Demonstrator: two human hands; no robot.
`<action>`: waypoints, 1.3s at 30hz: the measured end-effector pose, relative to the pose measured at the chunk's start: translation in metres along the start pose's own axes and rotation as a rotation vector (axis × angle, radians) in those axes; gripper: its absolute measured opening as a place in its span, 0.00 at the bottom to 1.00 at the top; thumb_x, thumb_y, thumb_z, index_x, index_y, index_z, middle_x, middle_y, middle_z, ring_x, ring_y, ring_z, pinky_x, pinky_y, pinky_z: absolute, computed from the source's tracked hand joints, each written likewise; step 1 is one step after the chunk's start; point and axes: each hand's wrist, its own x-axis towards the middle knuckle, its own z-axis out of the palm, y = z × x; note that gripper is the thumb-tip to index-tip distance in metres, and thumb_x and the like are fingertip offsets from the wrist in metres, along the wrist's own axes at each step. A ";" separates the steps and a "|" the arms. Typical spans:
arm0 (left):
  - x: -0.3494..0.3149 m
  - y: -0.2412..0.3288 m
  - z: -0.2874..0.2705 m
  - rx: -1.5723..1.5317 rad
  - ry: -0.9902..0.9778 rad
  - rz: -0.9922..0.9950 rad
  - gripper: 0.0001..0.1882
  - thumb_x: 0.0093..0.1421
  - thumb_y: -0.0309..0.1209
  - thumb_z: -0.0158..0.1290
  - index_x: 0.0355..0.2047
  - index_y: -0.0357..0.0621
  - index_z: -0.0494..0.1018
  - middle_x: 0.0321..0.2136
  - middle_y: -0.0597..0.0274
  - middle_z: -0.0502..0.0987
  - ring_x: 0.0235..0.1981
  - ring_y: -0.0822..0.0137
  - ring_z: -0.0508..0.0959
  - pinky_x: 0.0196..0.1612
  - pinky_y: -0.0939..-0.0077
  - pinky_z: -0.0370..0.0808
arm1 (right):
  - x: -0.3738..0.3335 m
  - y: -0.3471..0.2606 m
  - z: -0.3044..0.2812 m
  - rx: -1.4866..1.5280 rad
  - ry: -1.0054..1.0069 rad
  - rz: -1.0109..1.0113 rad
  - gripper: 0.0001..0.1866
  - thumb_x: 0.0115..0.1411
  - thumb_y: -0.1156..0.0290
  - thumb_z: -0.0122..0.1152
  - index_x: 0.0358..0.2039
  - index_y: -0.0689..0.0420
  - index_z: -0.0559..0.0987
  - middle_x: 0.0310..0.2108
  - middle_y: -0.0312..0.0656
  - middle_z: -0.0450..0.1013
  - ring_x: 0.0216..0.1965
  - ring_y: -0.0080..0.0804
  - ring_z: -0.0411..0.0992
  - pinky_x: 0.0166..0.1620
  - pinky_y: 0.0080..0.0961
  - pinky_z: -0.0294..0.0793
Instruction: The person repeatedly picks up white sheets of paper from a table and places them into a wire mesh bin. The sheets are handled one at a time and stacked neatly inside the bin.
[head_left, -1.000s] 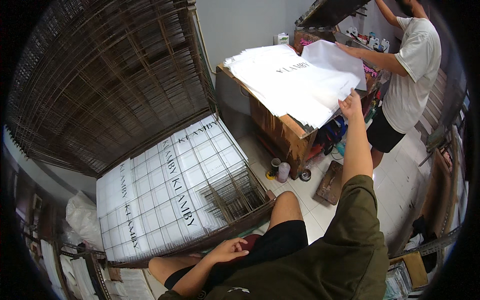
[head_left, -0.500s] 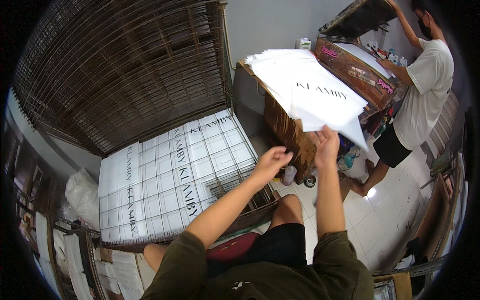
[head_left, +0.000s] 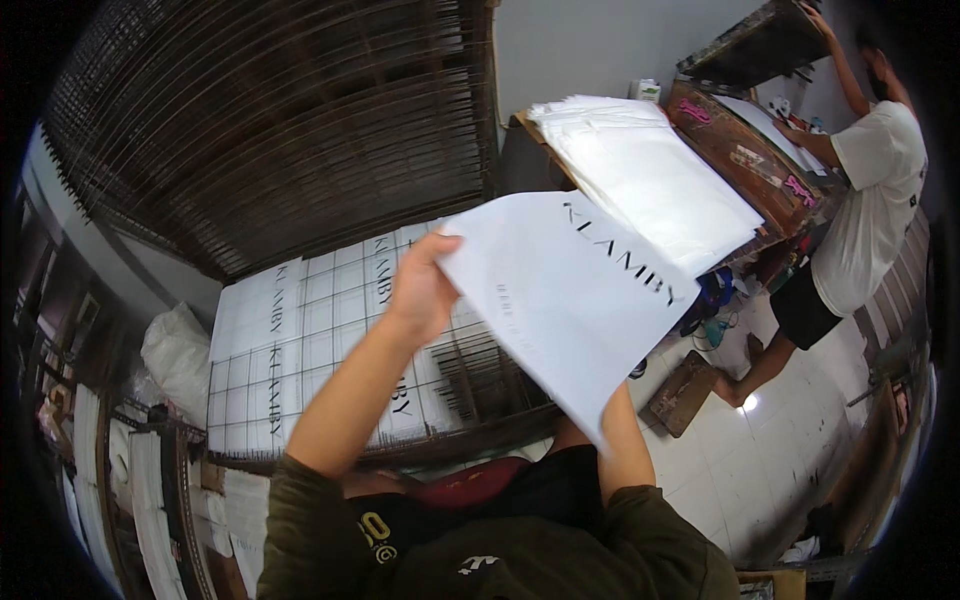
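Note:
A thin white sheet (head_left: pixel 560 280) with dark lettering is held up in front of me, its lower corner hanging down. My left hand (head_left: pixel 422 288) pinches its left corner, thumb on top. Behind the sheet, my right hand is hidden; only the right forearm (head_left: pixel 626 450) shows below it, so its fingers cannot be made out. Beyond lies a thick stack of similar white sheets (head_left: pixel 640 165) on a slanted wooden stand. To the left, printed white sheets (head_left: pixel 255 310) lie on a wire drying rack (head_left: pixel 480 385), under and between its thin wires.
Raised wire rack layers (head_left: pixel 270 120) tilt up at the upper left. At the right, a person (head_left: pixel 880 180) in a white shirt works at a wooden printing table (head_left: pixel 740 150) with a lifted frame. A clear plastic bundle (head_left: pixel 180 350) sits left, and a wooden block (head_left: pixel 683 393) lies on the tiles.
A printed sheet has come off the stack and moved left and toward me. My left hand, empty before, now grips its corner. My right hand has gone behind the sheet.

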 end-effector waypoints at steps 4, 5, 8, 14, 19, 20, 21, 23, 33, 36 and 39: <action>-0.059 0.062 -0.041 0.027 0.078 -0.007 0.23 0.54 0.34 0.41 0.48 0.35 0.66 0.44 0.54 0.74 0.47 0.61 0.73 0.53 0.67 0.68 | 0.009 0.001 -0.004 0.123 -0.091 0.242 0.32 0.62 0.51 0.44 0.56 0.64 0.64 0.50 0.49 0.68 0.53 0.40 0.66 0.56 0.35 0.63; -0.073 0.071 -0.055 0.032 0.099 -0.008 0.23 0.54 0.34 0.41 0.48 0.34 0.66 0.43 0.53 0.74 0.46 0.61 0.74 0.52 0.67 0.69 | 0.008 0.006 -0.001 0.106 -0.097 0.284 0.32 0.62 0.50 0.44 0.57 0.64 0.63 0.50 0.49 0.68 0.54 0.40 0.66 0.57 0.35 0.63; -0.117 0.084 -0.103 0.034 0.077 -0.008 0.23 0.53 0.33 0.40 0.48 0.33 0.66 0.42 0.52 0.74 0.44 0.60 0.75 0.51 0.67 0.71 | -0.008 0.020 0.026 -0.108 -0.118 0.336 0.28 0.61 0.56 0.49 0.54 0.63 0.66 0.47 0.48 0.70 0.51 0.38 0.68 0.56 0.31 0.64; -0.209 0.044 -0.223 0.221 0.308 0.062 0.19 0.52 0.30 0.43 0.42 0.33 0.70 0.41 0.53 0.75 0.41 0.65 0.75 0.46 0.73 0.70 | 0.017 0.007 0.104 -0.654 -0.419 0.390 0.12 0.51 0.74 0.56 0.37 0.62 0.73 0.36 0.41 0.74 0.38 0.26 0.73 0.44 0.21 0.71; -0.262 -0.033 -0.261 0.861 0.949 0.297 0.11 0.48 0.24 0.54 0.33 0.38 0.70 0.40 0.51 0.74 0.39 0.60 0.74 0.42 0.71 0.70 | 0.009 0.034 0.297 -1.090 -0.850 0.447 0.21 0.49 0.81 0.55 0.47 0.65 0.72 0.33 0.41 0.75 0.33 0.24 0.74 0.39 0.19 0.73; -0.256 -0.040 -0.229 1.136 1.177 0.524 0.11 0.47 0.24 0.56 0.32 0.38 0.69 0.39 0.49 0.74 0.40 0.57 0.74 0.42 0.69 0.70 | 0.001 0.033 0.330 -1.186 -0.945 0.446 0.25 0.49 0.82 0.53 0.51 0.64 0.70 0.34 0.42 0.75 0.34 0.24 0.74 0.39 0.20 0.73; -0.259 -0.044 -0.198 1.184 1.038 0.584 0.14 0.46 0.26 0.58 0.33 0.40 0.70 0.38 0.51 0.75 0.39 0.57 0.75 0.40 0.68 0.71 | -0.007 0.036 0.360 -1.284 -1.029 0.439 0.28 0.49 0.84 0.52 0.55 0.64 0.68 0.35 0.43 0.75 0.35 0.24 0.74 0.40 0.20 0.73; -0.274 -0.076 -0.167 1.053 0.533 0.818 0.18 0.40 0.30 0.63 0.33 0.41 0.72 0.26 0.59 0.76 0.30 0.63 0.77 0.35 0.69 0.72 | -0.014 0.078 0.414 -1.371 -1.261 0.429 0.28 0.49 0.86 0.49 0.54 0.62 0.70 0.38 0.43 0.75 0.34 0.22 0.73 0.38 0.18 0.73; -0.241 -0.244 -0.170 1.005 -0.320 0.491 0.09 0.55 0.37 0.53 0.26 0.44 0.71 0.24 0.59 0.71 0.25 0.56 0.74 0.28 0.62 0.71 | 0.121 0.219 0.445 -1.436 -1.056 0.425 0.29 0.40 0.85 0.48 0.49 0.66 0.74 0.42 0.51 0.74 0.37 0.28 0.75 0.41 0.17 0.75; -0.231 -0.248 -0.181 1.000 -0.327 0.273 0.13 0.54 0.38 0.52 0.32 0.42 0.72 0.29 0.58 0.75 0.30 0.53 0.76 0.31 0.60 0.73 | 0.176 0.233 0.373 -1.343 -0.778 0.331 0.32 0.41 0.85 0.45 0.53 0.69 0.68 0.50 0.54 0.69 0.46 0.34 0.72 0.49 0.22 0.71; -0.224 -0.226 -0.185 0.921 -0.304 0.182 0.13 0.54 0.39 0.52 0.33 0.42 0.71 0.29 0.57 0.74 0.31 0.52 0.76 0.33 0.59 0.73 | 0.227 0.247 0.259 -1.116 -0.587 0.307 0.33 0.45 0.87 0.40 0.56 0.71 0.63 0.56 0.56 0.62 0.54 0.38 0.66 0.58 0.24 0.63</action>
